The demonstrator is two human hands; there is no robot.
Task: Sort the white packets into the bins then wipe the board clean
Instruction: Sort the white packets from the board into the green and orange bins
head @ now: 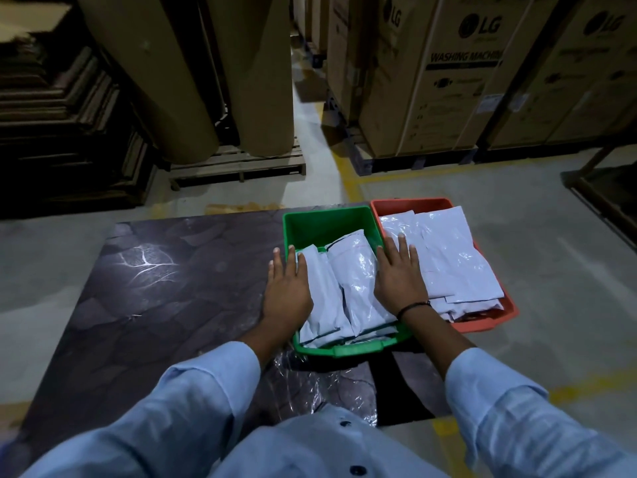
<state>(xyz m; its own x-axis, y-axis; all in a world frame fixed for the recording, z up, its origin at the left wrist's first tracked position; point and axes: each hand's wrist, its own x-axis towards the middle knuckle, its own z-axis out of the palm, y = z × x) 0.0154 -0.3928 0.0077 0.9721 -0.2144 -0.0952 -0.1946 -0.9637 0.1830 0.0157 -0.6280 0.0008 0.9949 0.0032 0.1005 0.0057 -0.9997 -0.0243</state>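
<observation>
Reading "LG" and "WASHING MACHINE" on the cartons [444, 74] behind, I see my left hand [286, 288] and right hand [400, 277] lying flat, fingers straight and slightly spread, on the white packets [355, 281] piled in the green bin [324, 222] and red bin [413, 203], which touch on the dark board [155, 288]. Brown rolls [165, 81] stand beyond.
</observation>
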